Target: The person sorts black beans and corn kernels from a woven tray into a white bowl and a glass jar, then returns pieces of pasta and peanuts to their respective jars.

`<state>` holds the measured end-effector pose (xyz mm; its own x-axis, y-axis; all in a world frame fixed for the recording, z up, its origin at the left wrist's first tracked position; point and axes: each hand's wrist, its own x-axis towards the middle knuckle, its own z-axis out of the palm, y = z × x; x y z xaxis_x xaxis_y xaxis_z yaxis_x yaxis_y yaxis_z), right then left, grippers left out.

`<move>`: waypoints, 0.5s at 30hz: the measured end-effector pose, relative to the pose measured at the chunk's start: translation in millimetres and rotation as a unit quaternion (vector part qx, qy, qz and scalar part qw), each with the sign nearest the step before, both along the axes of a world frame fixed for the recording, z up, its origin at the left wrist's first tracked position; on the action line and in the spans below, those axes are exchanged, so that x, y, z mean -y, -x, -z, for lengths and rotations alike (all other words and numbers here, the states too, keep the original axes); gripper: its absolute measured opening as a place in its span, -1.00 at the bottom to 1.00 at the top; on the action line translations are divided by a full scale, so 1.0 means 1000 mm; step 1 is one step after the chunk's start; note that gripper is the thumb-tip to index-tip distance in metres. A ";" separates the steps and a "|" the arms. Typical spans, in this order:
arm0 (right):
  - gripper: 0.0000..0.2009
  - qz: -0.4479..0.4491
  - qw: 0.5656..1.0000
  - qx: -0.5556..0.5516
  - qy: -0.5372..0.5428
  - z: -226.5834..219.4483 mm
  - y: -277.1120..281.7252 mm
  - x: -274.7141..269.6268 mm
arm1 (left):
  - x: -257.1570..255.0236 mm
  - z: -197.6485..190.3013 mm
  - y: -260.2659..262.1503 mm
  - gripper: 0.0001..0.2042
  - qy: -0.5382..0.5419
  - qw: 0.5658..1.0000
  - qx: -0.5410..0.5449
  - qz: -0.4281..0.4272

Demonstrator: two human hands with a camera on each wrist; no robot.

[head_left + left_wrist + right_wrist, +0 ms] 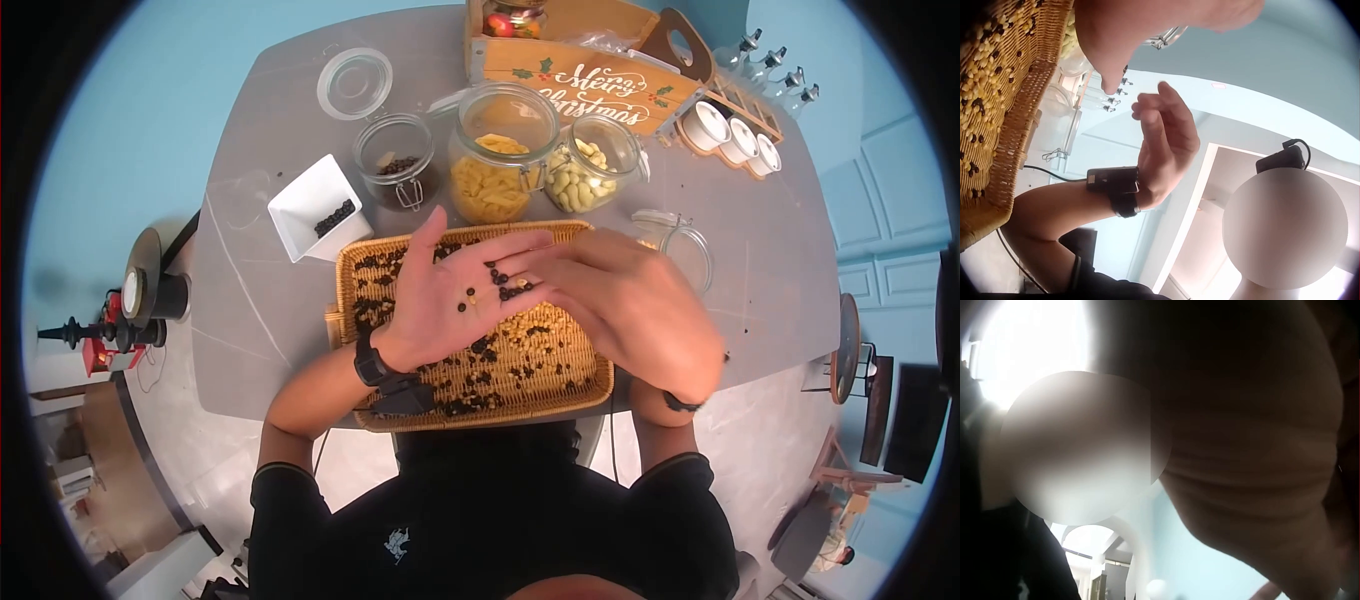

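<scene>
My left hand [455,290] is held palm up over a wicker basket [345,290], fingers extended. Several black beans [515,293] lie on its fingers and palm, with a pale yellow kernel among those on the palm. My right hand [620,295] reaches across from the right, its fingertips over the left fingers. In the left wrist view the right hand [1171,140] has bent fingers, with the thumb close to the fingertips; I cannot tell whether a bean is between them. Black beans and yellow kernels [982,75] are spread over the basket's bottom.
Left of the basket stands a white square bowl [290,215] with black beans. Behind are glass jars of dark beans [395,185], pasta [490,190] and pale nuts [580,185]. Beyond stand a wooden Christmas crate [510,65], white cups [708,127] and glass bottles [765,65].
</scene>
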<state>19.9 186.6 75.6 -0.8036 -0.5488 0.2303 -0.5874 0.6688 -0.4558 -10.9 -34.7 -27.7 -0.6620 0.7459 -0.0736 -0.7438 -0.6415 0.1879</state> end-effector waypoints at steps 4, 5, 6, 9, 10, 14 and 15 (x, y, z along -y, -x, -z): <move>-0.75 -0.029 0.999 0.007 -0.043 0.024 0.015 0.013 | 0.001 0.003 0.000 0.01 0.008 1.000 -0.020 0.019; -0.75 -0.034 0.998 0.015 -0.051 0.026 0.016 0.015 | 0.003 0.002 0.000 0.01 0.003 1.000 -0.015 0.020; -0.74 -0.038 0.997 0.023 -0.059 0.027 0.017 0.017 | 0.003 0.002 0.000 0.00 -0.003 1.000 -0.011 0.021; -0.79 -0.024 0.996 0.010 -0.091 0.029 0.018 0.022 | 0.001 0.005 0.000 -0.01 -0.001 1.000 -0.003 0.013; -0.81 -0.013 0.995 0.000 -0.101 0.031 0.018 0.024 | 0.001 0.007 0.000 -0.01 -0.012 1.000 -0.007 0.014; -0.80 -0.011 0.999 0.035 -0.023 0.036 0.021 0.021 | 0.002 0.009 0.000 -0.02 -0.019 1.000 -0.006 0.011; -0.79 -0.007 0.999 0.037 -0.012 0.036 0.020 0.021 | 0.002 0.008 0.000 -0.02 -0.012 1.000 -0.001 0.007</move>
